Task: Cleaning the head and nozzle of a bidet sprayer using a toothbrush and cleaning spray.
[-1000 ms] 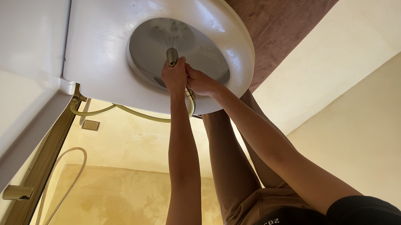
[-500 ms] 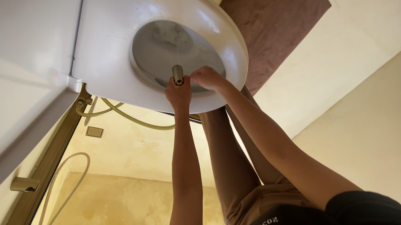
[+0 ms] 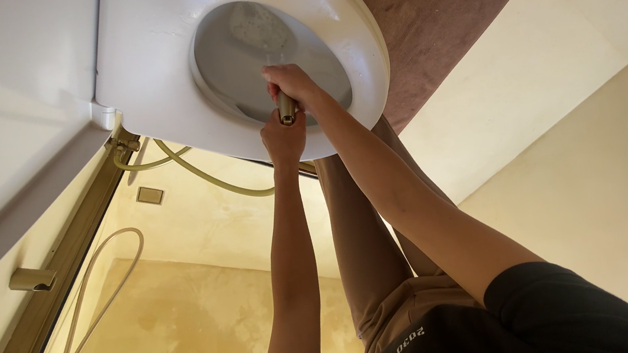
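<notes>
Both hands' fingers clamp the brass sprayer (image 3: 287, 111) over the bowl's near rim (image 3: 366, 76), left hand (image 3: 283, 136) lower, right hand (image 3: 289, 83) higher.

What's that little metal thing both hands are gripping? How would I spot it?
Find the white toilet, whose oval bowl fills the upper middle of the view. Over the bowl's near side, the left hand and right hand meet on a brass-coloured hand sprayer, with only a short piece showing between them. A matching hose loops away under the bowl's rim; nothing else over the bowl is metal.
</notes>
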